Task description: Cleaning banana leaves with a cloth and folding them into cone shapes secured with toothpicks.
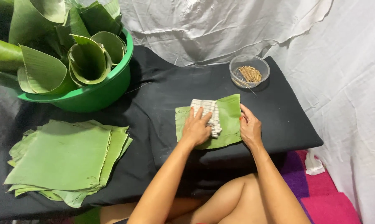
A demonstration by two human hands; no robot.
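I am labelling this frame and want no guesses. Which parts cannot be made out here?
- Head view: the left hand covers part of the checked cloth.
- Both hands hide parts of the flat green leaf.
- The frame edge cuts off the rolled leaves in the green basin.
- The thin sticks in the clear bowl are too small to count.

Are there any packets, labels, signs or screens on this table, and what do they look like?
None in view. Only unlabelled containers:
Clear round container, far right of the black table, holding thin tan sticks.
Green round basin, far left, holding rolled green leaves.
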